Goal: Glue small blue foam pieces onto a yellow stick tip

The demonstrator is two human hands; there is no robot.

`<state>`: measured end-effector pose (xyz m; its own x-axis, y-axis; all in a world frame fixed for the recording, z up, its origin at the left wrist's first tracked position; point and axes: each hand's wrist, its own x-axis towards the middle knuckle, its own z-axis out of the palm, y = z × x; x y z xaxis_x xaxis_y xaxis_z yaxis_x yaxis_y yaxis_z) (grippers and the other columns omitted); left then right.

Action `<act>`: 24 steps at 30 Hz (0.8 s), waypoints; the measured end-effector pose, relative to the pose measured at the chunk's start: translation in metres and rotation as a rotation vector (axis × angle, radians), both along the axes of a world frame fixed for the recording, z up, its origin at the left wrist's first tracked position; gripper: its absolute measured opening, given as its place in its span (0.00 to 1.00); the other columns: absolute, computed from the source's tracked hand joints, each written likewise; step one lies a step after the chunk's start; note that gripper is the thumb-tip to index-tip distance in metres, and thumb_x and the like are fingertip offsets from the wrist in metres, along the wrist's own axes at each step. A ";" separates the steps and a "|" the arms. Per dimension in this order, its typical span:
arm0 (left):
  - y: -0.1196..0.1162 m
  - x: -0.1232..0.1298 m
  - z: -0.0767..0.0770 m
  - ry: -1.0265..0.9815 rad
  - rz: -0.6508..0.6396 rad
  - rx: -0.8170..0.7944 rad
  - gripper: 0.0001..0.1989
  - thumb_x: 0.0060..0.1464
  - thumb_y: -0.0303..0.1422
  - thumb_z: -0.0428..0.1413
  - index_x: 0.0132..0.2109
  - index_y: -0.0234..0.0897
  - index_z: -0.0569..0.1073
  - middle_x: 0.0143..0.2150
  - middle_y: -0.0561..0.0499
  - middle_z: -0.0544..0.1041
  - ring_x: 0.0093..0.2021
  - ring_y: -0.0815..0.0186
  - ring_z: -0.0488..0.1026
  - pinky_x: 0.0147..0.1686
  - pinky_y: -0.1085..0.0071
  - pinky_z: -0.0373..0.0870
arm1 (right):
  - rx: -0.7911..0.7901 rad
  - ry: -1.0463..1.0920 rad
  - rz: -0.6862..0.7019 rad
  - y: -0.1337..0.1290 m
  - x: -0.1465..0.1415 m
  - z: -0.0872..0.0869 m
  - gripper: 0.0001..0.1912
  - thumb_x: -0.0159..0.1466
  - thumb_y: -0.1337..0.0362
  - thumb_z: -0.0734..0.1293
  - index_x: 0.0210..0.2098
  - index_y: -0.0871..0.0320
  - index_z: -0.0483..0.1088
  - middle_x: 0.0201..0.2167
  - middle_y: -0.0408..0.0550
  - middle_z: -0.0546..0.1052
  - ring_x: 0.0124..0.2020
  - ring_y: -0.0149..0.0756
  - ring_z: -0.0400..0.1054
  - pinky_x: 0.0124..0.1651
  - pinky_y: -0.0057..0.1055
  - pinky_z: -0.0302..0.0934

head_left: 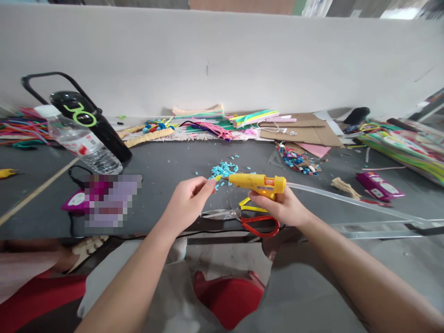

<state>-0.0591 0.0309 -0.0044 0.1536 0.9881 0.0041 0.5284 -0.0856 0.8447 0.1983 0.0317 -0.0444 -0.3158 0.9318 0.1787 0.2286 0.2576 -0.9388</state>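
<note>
My right hand point(280, 204) is wrapped round the handle of a yellow hot glue gun point(255, 181), whose nozzle points left. A long clear glue stick point(333, 194) runs out of its back end to the right. In my left hand point(194, 196) a small yellow-green piece point(218, 178) is pinched between thumb and finger, right at the nozzle tip; its exact kind is too small to tell. Behind the fingertips lies a pile of small light-blue pieces point(225, 167). Scissors with red handles point(260, 226) and a yellow-handled tool point(252, 208) lie under the glue gun.
A clear water bottle point(88, 145) and a black flask point(104, 132) stand at left. Bundles of coloured pipe cleaners point(255, 118), cardboard point(308, 129) and a purple packet point(379, 186) lie along the back and right. A black cable point(204, 232) follows the table's front edge.
</note>
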 end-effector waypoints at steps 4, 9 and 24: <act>0.000 0.000 0.001 -0.003 -0.001 0.003 0.24 0.63 0.53 0.50 0.33 0.37 0.74 0.23 0.56 0.59 0.24 0.70 0.55 0.25 0.72 0.49 | -0.001 0.005 0.000 0.000 0.000 0.002 0.10 0.66 0.59 0.69 0.43 0.58 0.76 0.32 0.46 0.79 0.31 0.34 0.73 0.34 0.30 0.71; 0.001 0.000 0.002 -0.007 -0.013 0.007 0.24 0.63 0.53 0.51 0.32 0.36 0.74 0.23 0.57 0.57 0.24 0.71 0.54 0.24 0.72 0.49 | -0.018 -0.014 -0.004 -0.002 0.001 0.001 0.13 0.66 0.56 0.69 0.43 0.58 0.76 0.34 0.48 0.79 0.34 0.37 0.74 0.38 0.32 0.72; 0.000 0.000 0.002 -0.004 -0.003 0.019 0.24 0.62 0.52 0.51 0.31 0.37 0.72 0.23 0.57 0.56 0.24 0.72 0.53 0.23 0.72 0.48 | -0.005 -0.076 -0.003 -0.002 0.004 -0.001 0.13 0.66 0.53 0.68 0.41 0.56 0.76 0.32 0.49 0.79 0.33 0.40 0.75 0.35 0.34 0.73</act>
<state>-0.0593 0.0308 -0.0022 0.1570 0.9873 0.0234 0.5244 -0.1034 0.8452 0.2024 0.0297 -0.0459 -0.3254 0.9337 0.1496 0.3004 0.2521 -0.9199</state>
